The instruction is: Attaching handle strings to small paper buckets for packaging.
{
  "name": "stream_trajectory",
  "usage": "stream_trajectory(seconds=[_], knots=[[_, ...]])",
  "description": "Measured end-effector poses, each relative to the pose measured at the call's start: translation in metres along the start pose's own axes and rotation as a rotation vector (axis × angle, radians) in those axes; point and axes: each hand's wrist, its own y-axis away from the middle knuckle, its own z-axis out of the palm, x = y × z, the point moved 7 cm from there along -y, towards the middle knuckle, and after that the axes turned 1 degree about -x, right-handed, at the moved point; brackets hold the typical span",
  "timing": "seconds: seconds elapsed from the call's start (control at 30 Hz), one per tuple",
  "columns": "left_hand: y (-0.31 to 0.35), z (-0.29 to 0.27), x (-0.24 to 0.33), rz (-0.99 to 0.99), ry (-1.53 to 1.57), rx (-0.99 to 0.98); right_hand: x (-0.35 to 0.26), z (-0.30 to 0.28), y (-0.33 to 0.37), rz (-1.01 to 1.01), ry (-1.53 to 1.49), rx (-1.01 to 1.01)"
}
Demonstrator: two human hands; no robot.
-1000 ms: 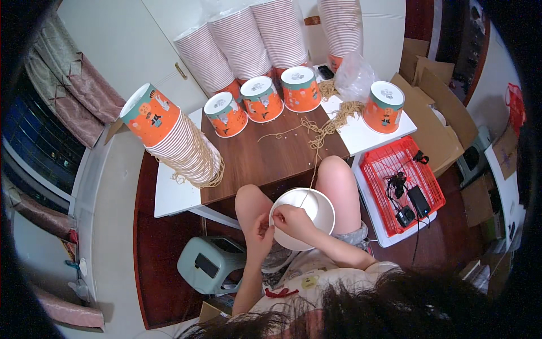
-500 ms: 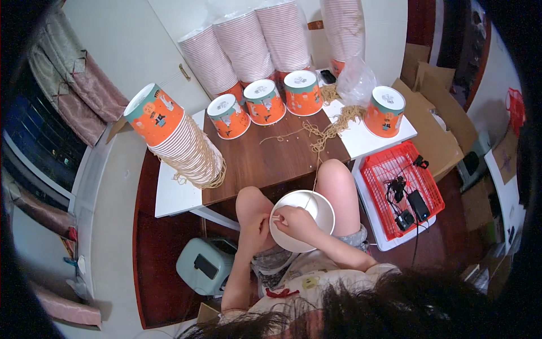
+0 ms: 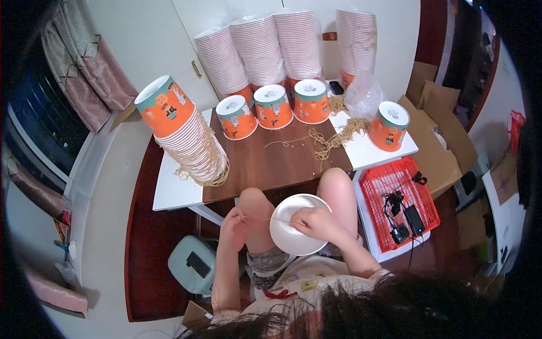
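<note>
A white paper bucket [image 3: 296, 246] sits between my knees with its open mouth up. A thin tan string [image 3: 264, 219] runs level from my left hand [image 3: 234, 226] over the bucket's left rim to my right hand [image 3: 316, 222]. My left hand, apart from the bucket over my left knee, pinches one part of the string. Over the bucket's mouth, my right hand has its fingers closed on the string, their tips partly hidden. A loose tangle of tan string [image 3: 333, 148] lies on the brown table [image 3: 248, 166] in front of me.
Upside-down orange buckets [image 3: 274, 113] stand along the table's back. A tall leaning stack of buckets [image 3: 189, 141] draped with string is at left; one orange bucket [image 3: 388, 133] stands right. Wrapped white stacks [image 3: 257, 53] rise behind. A red basket [image 3: 370, 192] holds cables; a pale green bin [image 3: 186, 254] stands lower left.
My left hand has moved left and up, away from the bucket, drawing the string out between both hands. My right hand has shifted right. The view has tilted slightly.
</note>
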Motion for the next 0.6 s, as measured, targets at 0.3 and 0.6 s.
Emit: stream_trajectory(seconds=[0.3,0.6], knots=[[-0.003,0.088,0.007,0.1,-0.688,-0.163,-0.02,0.012,-0.024,0.021,-0.026,0.039],[-0.025,0.079,-0.001,0.353,-0.834,-0.259,0.013,0.013,-0.041,0.182,-0.488,0.107]])
